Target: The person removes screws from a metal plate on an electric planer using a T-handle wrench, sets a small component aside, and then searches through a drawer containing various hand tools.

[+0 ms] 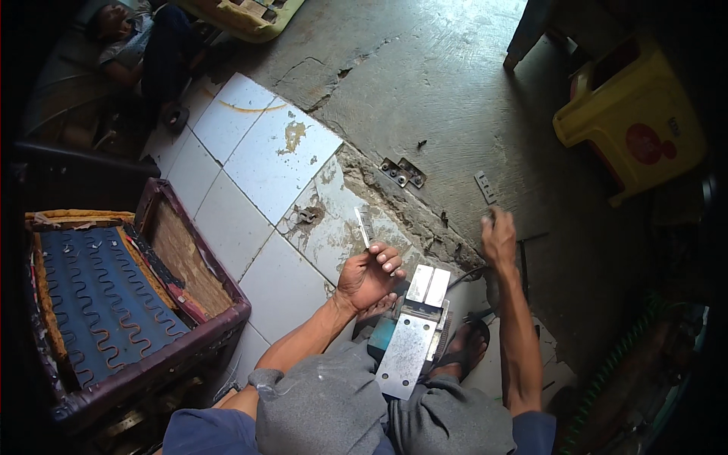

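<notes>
My left hand point(373, 274) is raised over the tiles with its fingers curled, and a thin pale metal strip point(364, 227) stands up from its grip. An upturned electric hand planer point(403, 355) with a teal body rests between my knees, its flat metal sole facing up. Over the concrete at the right, my right hand point(498, 241) has its fingers pinched together; what they hold is too small to make out. Just beyond those fingertips lies a small silvery plate with holes point(485, 188). Farther left are dark metal plates with round holes point(403, 172).
Small dark screws point(422, 143) lie near a broken tile edge point(379, 186). An upturned seat frame with springs point(114, 303) stands at the left, a yellow plastic stool point(637, 121) at the far right. Another person point(144, 57) sits at the upper left. A green coiled hose point(607, 379) lies lower right.
</notes>
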Tool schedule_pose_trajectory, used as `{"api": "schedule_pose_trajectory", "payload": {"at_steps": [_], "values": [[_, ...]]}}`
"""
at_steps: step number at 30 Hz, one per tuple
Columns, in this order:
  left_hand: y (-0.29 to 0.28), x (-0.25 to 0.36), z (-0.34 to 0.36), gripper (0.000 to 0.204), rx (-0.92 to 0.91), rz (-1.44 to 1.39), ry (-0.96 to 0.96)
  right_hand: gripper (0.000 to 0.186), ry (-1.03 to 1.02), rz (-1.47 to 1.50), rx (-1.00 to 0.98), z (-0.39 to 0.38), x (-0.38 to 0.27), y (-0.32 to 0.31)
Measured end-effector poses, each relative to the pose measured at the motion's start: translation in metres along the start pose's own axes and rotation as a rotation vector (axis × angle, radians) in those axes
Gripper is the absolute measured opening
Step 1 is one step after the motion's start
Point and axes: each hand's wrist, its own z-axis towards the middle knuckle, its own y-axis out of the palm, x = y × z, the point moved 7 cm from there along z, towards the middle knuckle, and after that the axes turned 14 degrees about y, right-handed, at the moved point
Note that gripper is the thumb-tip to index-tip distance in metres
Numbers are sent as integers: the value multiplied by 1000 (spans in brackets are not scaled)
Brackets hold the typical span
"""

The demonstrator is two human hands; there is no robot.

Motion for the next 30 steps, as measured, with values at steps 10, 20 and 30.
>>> {"api": "schedule_pose_trajectory", "payload": {"at_steps": [10, 20, 30], "values": [[6, 10, -4, 18, 37, 86, 82, 37, 309, -247, 86, 72, 12, 22], [3, 0, 7, 19, 58, 62, 50, 44, 395, 43, -53, 48, 7, 23], [-9, 3, 8, 19, 88, 129, 92, 27, 641, 1076, -854, -88, -142, 84]]}}
